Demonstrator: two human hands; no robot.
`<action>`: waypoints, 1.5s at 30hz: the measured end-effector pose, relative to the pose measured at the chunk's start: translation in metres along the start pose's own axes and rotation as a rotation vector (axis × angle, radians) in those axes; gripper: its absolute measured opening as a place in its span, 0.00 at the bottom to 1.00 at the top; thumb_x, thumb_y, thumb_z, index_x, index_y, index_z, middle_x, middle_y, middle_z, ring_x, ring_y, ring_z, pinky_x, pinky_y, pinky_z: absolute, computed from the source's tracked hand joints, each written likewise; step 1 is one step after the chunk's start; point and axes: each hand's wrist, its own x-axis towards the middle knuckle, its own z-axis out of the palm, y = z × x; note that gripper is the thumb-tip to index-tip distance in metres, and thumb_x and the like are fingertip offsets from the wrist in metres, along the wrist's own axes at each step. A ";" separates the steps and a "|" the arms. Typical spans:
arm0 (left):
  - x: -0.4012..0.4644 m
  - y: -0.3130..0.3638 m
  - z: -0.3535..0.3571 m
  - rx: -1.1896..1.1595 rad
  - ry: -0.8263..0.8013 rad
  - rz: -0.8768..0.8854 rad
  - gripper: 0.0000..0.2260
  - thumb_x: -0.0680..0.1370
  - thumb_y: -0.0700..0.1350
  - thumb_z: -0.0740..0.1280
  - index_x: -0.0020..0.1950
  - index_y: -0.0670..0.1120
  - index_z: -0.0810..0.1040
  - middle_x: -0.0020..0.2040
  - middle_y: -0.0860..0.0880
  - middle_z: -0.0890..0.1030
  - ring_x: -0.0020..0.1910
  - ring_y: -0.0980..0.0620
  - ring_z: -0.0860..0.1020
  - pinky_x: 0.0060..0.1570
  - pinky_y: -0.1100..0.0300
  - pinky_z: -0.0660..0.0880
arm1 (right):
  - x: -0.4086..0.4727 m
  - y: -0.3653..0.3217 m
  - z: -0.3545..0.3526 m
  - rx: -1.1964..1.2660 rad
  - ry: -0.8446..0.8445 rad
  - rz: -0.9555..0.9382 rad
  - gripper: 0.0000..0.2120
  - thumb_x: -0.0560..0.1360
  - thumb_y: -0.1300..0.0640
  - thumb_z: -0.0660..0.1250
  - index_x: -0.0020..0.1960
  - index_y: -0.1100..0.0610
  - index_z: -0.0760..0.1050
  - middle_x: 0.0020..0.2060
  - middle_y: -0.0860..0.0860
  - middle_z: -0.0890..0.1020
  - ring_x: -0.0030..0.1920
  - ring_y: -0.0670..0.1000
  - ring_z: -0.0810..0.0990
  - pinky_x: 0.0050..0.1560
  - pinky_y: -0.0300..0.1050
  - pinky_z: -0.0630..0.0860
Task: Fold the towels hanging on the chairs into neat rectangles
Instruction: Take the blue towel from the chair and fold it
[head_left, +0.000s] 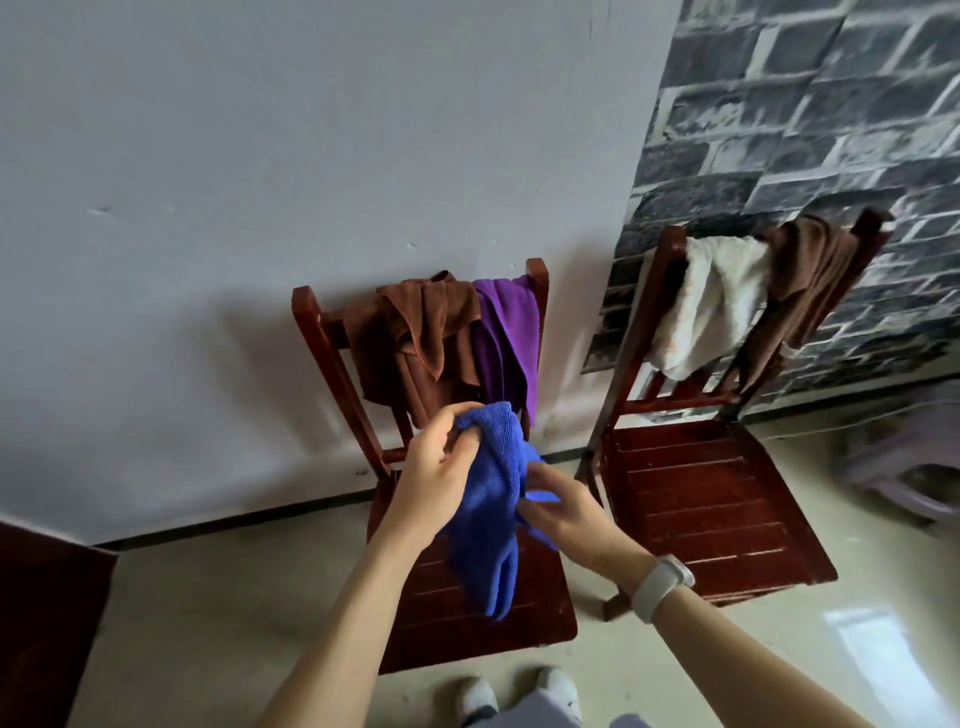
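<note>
Nearest the camera, two white shoes (519, 693) stand on the pale floor (727, 670), and both bare forearms reach forward, the right one wearing a white wristband (663, 586). The left hand (436, 467) pinches the upper bunched edge of a blue towel (488, 519) with curled fingers, while the right hand (558, 512) grips the cloth lower down at its side. The towel hangs crumpled between them, its loose end dangling over the seat of the near wooden chair (467, 634). Over that chair's backrest drape a brown towel (415, 343) and, touching it on the right, a purple towel (506, 338). Farther right, a second wooden chair (711, 493) carries a white towel (711, 301) and another brown towel (810, 270) on its backrest, against a wall (810, 114) with a dark brick pattern.
</note>
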 end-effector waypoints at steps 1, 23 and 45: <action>-0.001 -0.001 0.000 -0.028 -0.010 -0.016 0.14 0.79 0.36 0.59 0.47 0.55 0.77 0.44 0.55 0.81 0.47 0.60 0.78 0.54 0.61 0.73 | 0.005 0.000 0.003 0.026 0.024 0.001 0.11 0.73 0.65 0.63 0.53 0.55 0.75 0.45 0.50 0.80 0.41 0.32 0.77 0.48 0.32 0.74; -0.015 -0.017 -0.040 0.267 0.500 -0.048 0.08 0.80 0.39 0.57 0.47 0.42 0.75 0.36 0.53 0.74 0.36 0.60 0.73 0.38 0.74 0.67 | -0.001 0.040 -0.060 -0.646 0.429 0.089 0.09 0.74 0.63 0.63 0.53 0.61 0.75 0.49 0.57 0.77 0.46 0.61 0.77 0.43 0.47 0.69; -0.023 -0.057 -0.067 0.337 0.660 -0.153 0.09 0.76 0.34 0.62 0.53 0.40 0.78 0.47 0.49 0.78 0.46 0.51 0.75 0.51 0.60 0.69 | 0.015 0.056 -0.074 0.102 0.712 0.218 0.12 0.75 0.68 0.59 0.56 0.60 0.75 0.47 0.53 0.78 0.50 0.53 0.76 0.51 0.46 0.74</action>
